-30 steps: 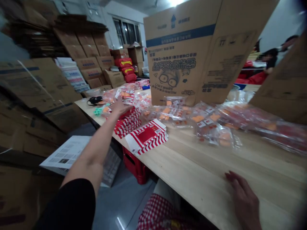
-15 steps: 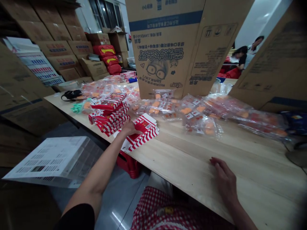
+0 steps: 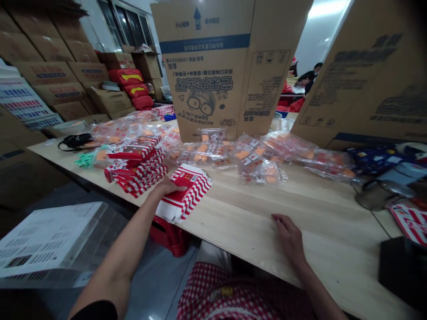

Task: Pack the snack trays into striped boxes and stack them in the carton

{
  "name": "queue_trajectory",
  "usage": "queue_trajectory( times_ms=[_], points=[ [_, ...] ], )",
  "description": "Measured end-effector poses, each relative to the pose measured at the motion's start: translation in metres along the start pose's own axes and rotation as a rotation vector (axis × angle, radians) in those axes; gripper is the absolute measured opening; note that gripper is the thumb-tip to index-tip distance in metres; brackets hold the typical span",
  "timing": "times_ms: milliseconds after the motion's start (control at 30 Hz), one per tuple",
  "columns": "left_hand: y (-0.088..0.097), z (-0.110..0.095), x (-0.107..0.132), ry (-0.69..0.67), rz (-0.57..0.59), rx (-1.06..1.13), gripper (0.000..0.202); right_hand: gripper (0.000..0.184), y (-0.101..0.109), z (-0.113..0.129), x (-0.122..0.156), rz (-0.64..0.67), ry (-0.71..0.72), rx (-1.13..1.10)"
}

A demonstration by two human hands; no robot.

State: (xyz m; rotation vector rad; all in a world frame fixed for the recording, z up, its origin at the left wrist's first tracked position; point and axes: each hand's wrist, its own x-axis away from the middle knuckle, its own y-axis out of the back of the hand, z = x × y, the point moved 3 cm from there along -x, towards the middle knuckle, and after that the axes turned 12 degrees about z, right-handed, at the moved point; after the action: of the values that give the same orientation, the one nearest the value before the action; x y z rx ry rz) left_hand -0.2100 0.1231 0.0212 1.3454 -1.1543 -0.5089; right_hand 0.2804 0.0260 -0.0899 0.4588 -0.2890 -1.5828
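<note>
My left hand (image 3: 167, 188) grips the left edge of a stack of flattened red-and-white striped cartons (image 3: 195, 189). Its thumb lies across the red top face; the other fingers are partly hidden. Left of that hand is a messy pile of folded striped boxes (image 3: 138, 166), red with white stripes. My right hand (image 3: 289, 235) rests on the bare wooden table (image 3: 233, 222), empty, its fingers loosely stretched forward. Beyond both hands lie clear plastic packets with orange pieces (image 3: 202, 153).
Large brown cardboard boxes (image 3: 207, 66) stand at the table's back. To the right are a metal cup (image 3: 380, 195) and a black object (image 3: 403, 269). A white printed box (image 3: 50, 240) sits lower left, a red stool (image 3: 168, 235) under the edge. Other people are far behind.
The view has turned to the right, so the cup and black object now show. My left hand stays on the flattened cartons, which lie more fanned out. The right hand remains on the table.
</note>
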Motion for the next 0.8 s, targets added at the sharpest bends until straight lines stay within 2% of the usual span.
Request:
queue_trajectory(
  times_ms=[100,200,267,333,400,433,467,533,567,633,700,767,800],
  points=[
    [-0.009,-0.008,0.021,0.03,-0.156,-0.005,0.108,0.036,0.0,-0.004,-0.003,0.021,0.035,0.022],
    [-0.006,-0.02,0.048,-0.033,-0.32,-0.012,0.084,0.031,-0.001,0.005,-0.002,0.019,0.053,0.041],
    [0.001,-0.033,0.07,-0.107,-0.376,-0.005,0.062,0.028,-0.001,0.034,0.001,0.012,0.134,0.068],
    [0.006,-0.054,0.096,-0.292,-0.395,0.048,0.047,0.032,0.001,0.08,0.006,0.026,0.306,0.089],
    [0.006,-0.083,0.127,-0.632,-0.358,0.14,0.041,0.045,0.006,0.129,0.007,0.067,0.457,0.084],
    [0.004,-0.099,0.142,-0.817,-0.314,0.177,0.039,0.049,0.01,0.147,0.004,0.059,0.472,0.067],
    [0.001,-0.114,0.157,-0.978,-0.268,0.205,0.037,0.051,0.017,0.161,-0.001,0.032,0.456,0.029],
    [-0.006,-0.139,0.18,-1.176,-0.197,0.232,0.034,0.046,0.028,0.17,-0.012,0.088,0.349,-0.107],
    [-0.01,-0.148,0.187,-1.221,-0.174,0.24,0.033,0.039,0.032,0.168,-0.016,0.185,0.278,-0.193],
    [-0.024,-0.164,0.197,-1.26,-0.111,0.238,0.035,0.025,0.035,0.161,-0.017,0.47,0.133,-0.361],
    [-0.042,-0.175,0.204,-1.291,0.013,0.238,0.049,0.028,0.038,0.157,-0.011,0.689,0.038,-0.455],
    [-0.062,-0.182,0.211,-1.308,0.147,0.285,0.059,0.032,0.043,0.161,-0.005,0.75,0.045,-0.44],
    [-0.07,-0.183,0.213,-1.302,0.202,0.329,0.056,0.031,0.046,0.165,-0.003,0.735,0.097,-0.376]
  ],
)
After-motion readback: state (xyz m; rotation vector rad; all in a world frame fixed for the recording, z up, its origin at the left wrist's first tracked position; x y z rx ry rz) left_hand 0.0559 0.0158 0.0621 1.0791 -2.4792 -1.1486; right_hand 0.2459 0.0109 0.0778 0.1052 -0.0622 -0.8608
